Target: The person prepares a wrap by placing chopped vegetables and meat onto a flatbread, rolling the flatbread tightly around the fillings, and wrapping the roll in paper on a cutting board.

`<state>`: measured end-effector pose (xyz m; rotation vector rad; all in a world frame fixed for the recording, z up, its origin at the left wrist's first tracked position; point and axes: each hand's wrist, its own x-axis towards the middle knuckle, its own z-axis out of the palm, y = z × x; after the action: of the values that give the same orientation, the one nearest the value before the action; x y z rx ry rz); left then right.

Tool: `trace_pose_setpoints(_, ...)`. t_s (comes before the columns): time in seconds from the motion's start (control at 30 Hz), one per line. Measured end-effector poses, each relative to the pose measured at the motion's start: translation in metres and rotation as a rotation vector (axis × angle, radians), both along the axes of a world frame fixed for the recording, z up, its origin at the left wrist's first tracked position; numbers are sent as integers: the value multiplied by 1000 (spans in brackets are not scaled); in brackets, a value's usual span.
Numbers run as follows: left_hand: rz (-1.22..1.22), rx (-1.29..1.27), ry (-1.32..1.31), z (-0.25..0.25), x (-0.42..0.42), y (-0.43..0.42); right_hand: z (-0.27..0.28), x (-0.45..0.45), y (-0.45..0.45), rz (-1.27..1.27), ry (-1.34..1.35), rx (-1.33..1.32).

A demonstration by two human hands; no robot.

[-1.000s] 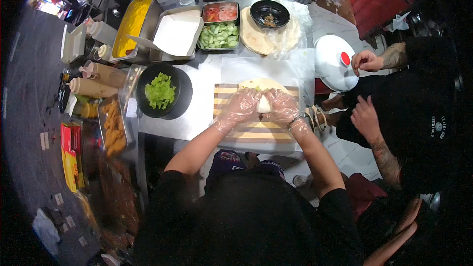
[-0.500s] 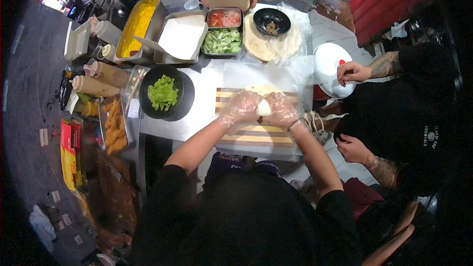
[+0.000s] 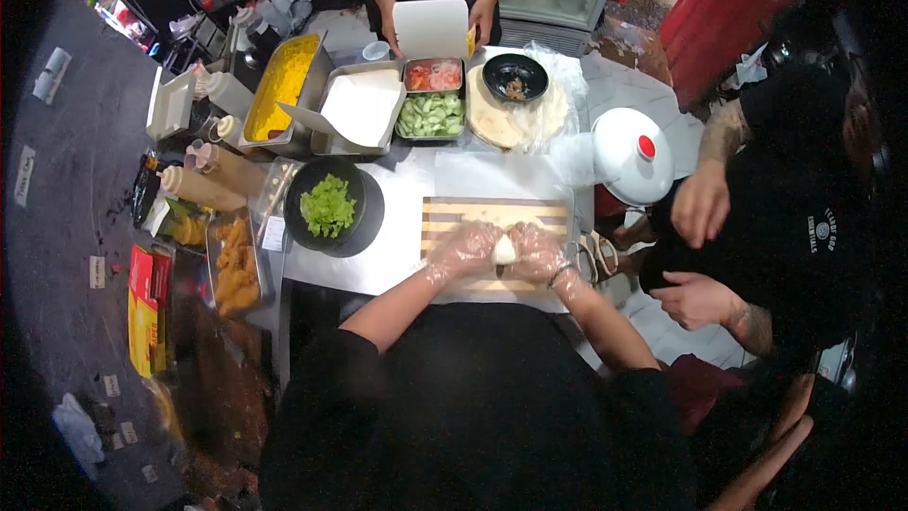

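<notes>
Fold or roll in hand, both sides held

Left hand (image 3: pixel 470 248) and right hand (image 3: pixel 536 251), both in clear plastic gloves, curl in from either side; each appears to grip the pale flatbread (image 3: pixel 505 248), whose whitish end shows between them; the fingertips are blurred, so the exact finger placement cannot be told. The flatbread is at the middle of the striped board (image 3: pixel 446 216), on the near part of the surface (image 3: pixel 409 182); its underside is hidden, as is any filling.

Step, as judged: gathering the flatbread into a compact fold or roll; completeness cannot be read from this angle. Next move, as judged: calls for even pressure from both hands, edges tucked, no sudden squeeze that might split it.

Nearby: lettuce (image 3: pixel 327 206) in a black dish (image 3: pixel 297 229), left of the board; cucumber slices (image 3: pixel 430 114) beyond it; stacked flatbreads (image 3: pixel 488 125) beside these, to the right.
</notes>
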<state>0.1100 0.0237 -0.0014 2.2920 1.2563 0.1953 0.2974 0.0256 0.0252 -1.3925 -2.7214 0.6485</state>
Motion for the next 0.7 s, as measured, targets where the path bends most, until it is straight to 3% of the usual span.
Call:
trace_pose_setpoints(0.17, 26, 4, -21, 16, -5, -23, 8, 0, -21, -25, 150, -69)
trace_pose_setpoints(0.27, -16, -177, -11, 23, -8, -23, 15, -2, -20, -53, 199, -137)
trace_pose_setpoints(0.33, 49, 160, -108, 17, -6, -31, 1, 2, -18, -34, 187, -106)
trace_pose_setpoints(0.43, 160, 231, 48, 19, -7, -54, -6, 3, -20, -48, 178, -102)
trace_pose_setpoints(0.57, 151, 422, 45, -12, -7, -59, 5, -1, -15, -84, 162, -206)
trace_pose_setpoints(0.7, 144, 295, 63, -23, -5, -52, 4, 2, -13, -44, 182, -228)
